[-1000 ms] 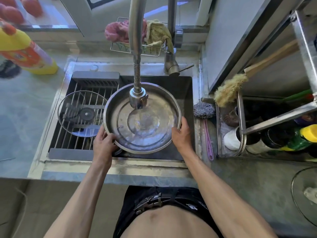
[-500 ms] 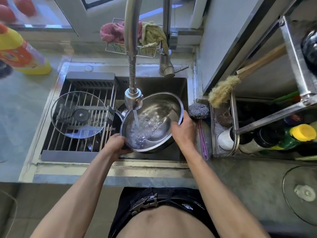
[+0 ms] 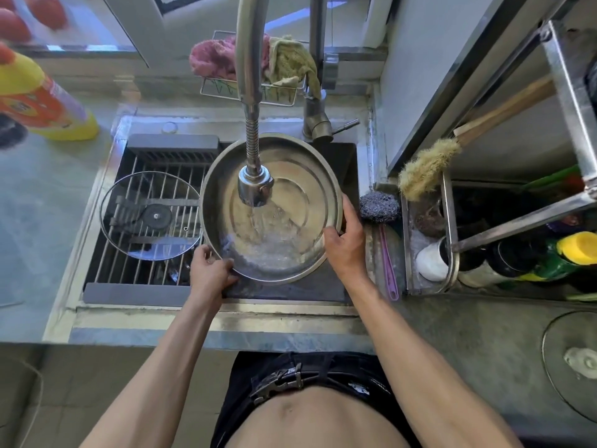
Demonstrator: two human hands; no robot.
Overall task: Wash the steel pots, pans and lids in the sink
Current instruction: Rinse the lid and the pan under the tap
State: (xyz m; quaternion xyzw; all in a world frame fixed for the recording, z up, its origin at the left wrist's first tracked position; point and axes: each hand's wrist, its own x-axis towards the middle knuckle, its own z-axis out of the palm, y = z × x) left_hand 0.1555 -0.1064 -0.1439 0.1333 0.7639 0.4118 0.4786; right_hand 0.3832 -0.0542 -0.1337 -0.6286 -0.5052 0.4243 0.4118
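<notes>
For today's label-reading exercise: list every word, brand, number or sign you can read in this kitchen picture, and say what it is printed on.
None can be read.
Yellow bottle: orange label with a dark mark, too blurred to read.
Green bottle with yellow cap: no lettering can be made out.
Black shorts: small white mark, too small to read.
</notes>
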